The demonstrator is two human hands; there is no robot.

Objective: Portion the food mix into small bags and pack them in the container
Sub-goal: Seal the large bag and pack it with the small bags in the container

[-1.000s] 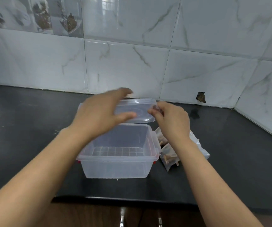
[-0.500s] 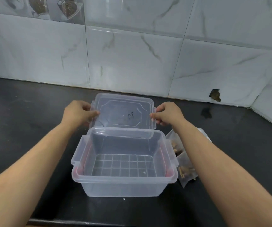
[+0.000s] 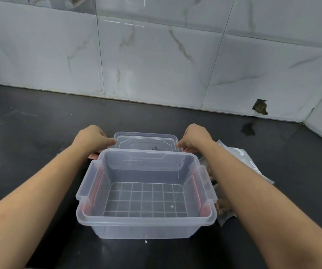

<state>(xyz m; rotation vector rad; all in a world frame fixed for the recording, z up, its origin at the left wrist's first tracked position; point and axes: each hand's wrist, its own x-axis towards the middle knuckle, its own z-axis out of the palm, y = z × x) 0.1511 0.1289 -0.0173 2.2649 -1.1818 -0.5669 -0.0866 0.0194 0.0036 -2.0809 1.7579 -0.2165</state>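
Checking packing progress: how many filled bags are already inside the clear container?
0. The container holds no bags, only a crumb or two on its gridded floor. The filled bags lie on the counter to its right, partly hidden behind the right forearm.

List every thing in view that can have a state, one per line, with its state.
container: open, upright on the counter, no bags inside, a few crumbs on its gridded floor.
lid: off, behind the container, held at both ends.
left hand: grips the lid's left end.
right hand: grips the lid's right end.
small bags: filled, lying on the counter right of the container, partly hidden by the right arm.
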